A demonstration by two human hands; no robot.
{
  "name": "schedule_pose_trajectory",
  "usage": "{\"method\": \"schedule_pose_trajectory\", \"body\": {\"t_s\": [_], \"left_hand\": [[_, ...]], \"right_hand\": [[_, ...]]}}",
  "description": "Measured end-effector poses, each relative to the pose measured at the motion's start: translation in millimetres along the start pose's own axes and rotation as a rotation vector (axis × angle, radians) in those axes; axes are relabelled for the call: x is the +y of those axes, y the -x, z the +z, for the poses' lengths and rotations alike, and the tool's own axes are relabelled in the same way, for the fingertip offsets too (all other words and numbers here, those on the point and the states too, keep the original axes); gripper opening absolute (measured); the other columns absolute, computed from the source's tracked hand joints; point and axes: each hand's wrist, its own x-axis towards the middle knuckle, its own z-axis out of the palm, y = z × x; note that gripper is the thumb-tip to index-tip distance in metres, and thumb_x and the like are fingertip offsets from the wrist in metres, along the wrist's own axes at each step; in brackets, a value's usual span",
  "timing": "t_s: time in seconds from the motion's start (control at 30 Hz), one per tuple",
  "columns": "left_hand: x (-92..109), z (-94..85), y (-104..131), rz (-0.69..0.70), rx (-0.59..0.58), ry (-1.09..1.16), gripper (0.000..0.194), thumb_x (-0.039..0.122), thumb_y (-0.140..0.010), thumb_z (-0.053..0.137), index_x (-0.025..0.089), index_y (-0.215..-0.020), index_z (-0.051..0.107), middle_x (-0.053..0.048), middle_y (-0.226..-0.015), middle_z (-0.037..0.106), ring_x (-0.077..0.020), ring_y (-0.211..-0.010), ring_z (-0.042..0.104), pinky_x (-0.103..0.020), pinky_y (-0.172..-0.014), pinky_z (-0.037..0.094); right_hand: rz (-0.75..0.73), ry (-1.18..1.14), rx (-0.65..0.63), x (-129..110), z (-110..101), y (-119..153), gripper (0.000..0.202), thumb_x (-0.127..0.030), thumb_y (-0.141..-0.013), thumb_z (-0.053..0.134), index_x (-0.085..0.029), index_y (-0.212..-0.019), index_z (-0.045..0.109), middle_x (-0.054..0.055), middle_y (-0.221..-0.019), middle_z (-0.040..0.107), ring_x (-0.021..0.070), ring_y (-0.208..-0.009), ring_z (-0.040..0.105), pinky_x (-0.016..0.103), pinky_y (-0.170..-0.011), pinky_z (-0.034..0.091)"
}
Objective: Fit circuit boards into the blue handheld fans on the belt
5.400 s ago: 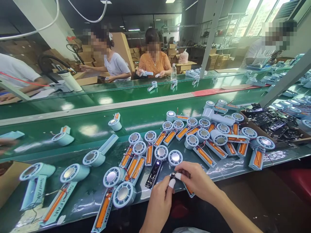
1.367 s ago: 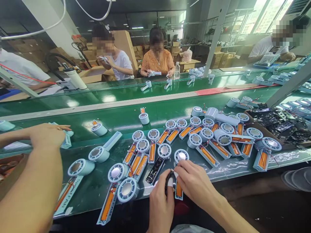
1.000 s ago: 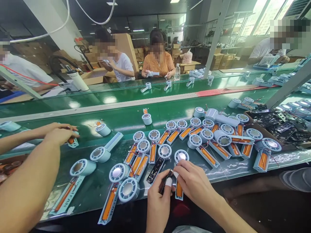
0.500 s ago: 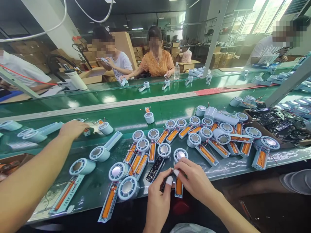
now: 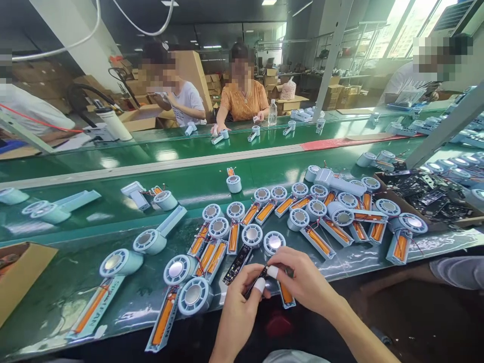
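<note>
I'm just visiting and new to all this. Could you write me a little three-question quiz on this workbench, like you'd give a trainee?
1. True or false: the left hand, holding a dark part, and the right hand each have a white thumb cover.
2. What colour are the strips inside the open fan handles? a) purple b) orange c) white
3. Fill in: the black circuit boards at the right are heaped in a ____ box.

Key: 1 true; 2 b; 3 cardboard.
</note>
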Motion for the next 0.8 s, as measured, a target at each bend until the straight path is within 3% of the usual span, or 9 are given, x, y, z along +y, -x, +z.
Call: {"method": "schedule_pose_trajectory", "body": {"t_s": [0.1, 0.17, 0.27, 0.33, 0.43, 0.57, 0.67, 0.8], "left_hand": [[0.9, -2.2, 6.3, -0.034, 0.023, -0.135, 0.032, 0.030, -0.087, 0.050, 0.019, -0.114, 0.063, -0.007, -0.102, 0.074, -0.0173, -0.069, 0.069, -0.032, -0.073, 0.056], [-2.2, -2.6, 10.1, -0.039, 0.030, -0.244, 0.035, 0.029, -0.089, 0.046, 0.019, -0.119, 0.062, -0.008, -0.103, 0.075, -0.0181, -0.066, 0.070, -0.033, -0.072, 0.057], [-11.4, 0.2, 11.8, 0.034, 0.054, -0.391, 0.044, 0.023, -0.093, 0.039, 0.023, -0.132, 0.058, -0.008, -0.110, 0.076, -0.0193, -0.071, 0.072, -0.038, -0.082, 0.057], [-16.3, 3.2, 10.8, 0.131, 0.051, -0.493, 0.052, 0.016, -0.093, 0.035, 0.025, -0.141, 0.054, -0.009, -0.123, 0.073, -0.0217, -0.094, 0.074, -0.040, -0.094, 0.055], [-17.0, 6.6, 9.2, 0.242, -0.010, -0.637, 0.062, 0.008, -0.091, 0.032, 0.028, -0.147, 0.049, -0.009, -0.130, 0.068, -0.0226, -0.116, 0.068, -0.037, -0.098, 0.054], [-12.3, 9.3, 9.8, 0.247, -0.029, -0.878, 0.067, 0.002, -0.091, 0.030, 0.034, -0.145, 0.053, -0.009, -0.115, 0.070, -0.0226, -0.094, 0.075, -0.033, -0.077, 0.060], [-10.8, 11.0, 9.4, 0.257, -0.005, -1.064, 0.069, -0.002, -0.088, 0.032, 0.036, -0.141, 0.057, -0.009, -0.110, 0.068, -0.0228, -0.080, 0.076, -0.031, -0.065, 0.058], [-7.4, 10.0, 7.0, 0.287, -0.002, -1.130, 0.071, -0.005, -0.087, 0.034, 0.036, -0.140, 0.058, -0.008, -0.110, 0.069, -0.0238, -0.081, 0.076, -0.031, -0.065, 0.058]], "right_hand": [[0.135, -0.002, 0.169, 4.8, -13.8, 5.2, 0.019, -0.029, -0.096, 0.052, -0.022, -0.105, 0.067, 0.004, -0.095, 0.068, 0.0172, -0.077, 0.062, 0.026, -0.064, 0.046], [0.256, 0.039, 0.210, 8.7, -19.9, 9.1, 0.022, -0.031, -0.096, 0.049, -0.022, -0.105, 0.066, 0.004, -0.088, 0.070, 0.0189, -0.076, 0.063, 0.028, -0.064, 0.047], [0.340, 0.071, 0.083, 11.7, -17.7, 14.7, 0.022, -0.032, -0.094, 0.051, -0.020, -0.105, 0.066, 0.004, -0.088, 0.071, 0.0205, -0.077, 0.065, 0.031, -0.069, 0.049], [0.338, 0.081, 0.009, 11.5, -11.8, 17.3, 0.022, -0.031, -0.092, 0.054, -0.020, -0.107, 0.066, 0.004, -0.088, 0.072, 0.0207, -0.077, 0.065, 0.031, -0.070, 0.049], [0.266, 0.114, 0.013, 10.5, -5.1, 18.4, 0.019, -0.024, -0.093, 0.052, -0.020, -0.101, 0.069, 0.004, -0.087, 0.072, 0.0203, -0.075, 0.065, 0.031, -0.070, 0.050], [0.054, 0.145, 0.129, 11.3, 0.5, 17.1, 0.024, -0.021, -0.098, 0.047, -0.022, -0.102, 0.070, 0.007, -0.100, 0.073, 0.0214, -0.086, 0.068, 0.032, -0.076, 0.054], [-0.112, 0.167, 0.131, 13.8, 10.2, 14.5, 0.028, -0.018, -0.101, 0.044, -0.023, -0.111, 0.070, 0.009, -0.111, 0.072, 0.0220, -0.098, 0.070, 0.034, -0.085, 0.056], [-0.133, 0.090, 0.176, 16.0, 22.9, 8.8, 0.027, -0.017, -0.100, 0.047, -0.023, -0.114, 0.070, 0.008, -0.104, 0.074, 0.0205, -0.091, 0.071, 0.031, -0.080, 0.057]]}}
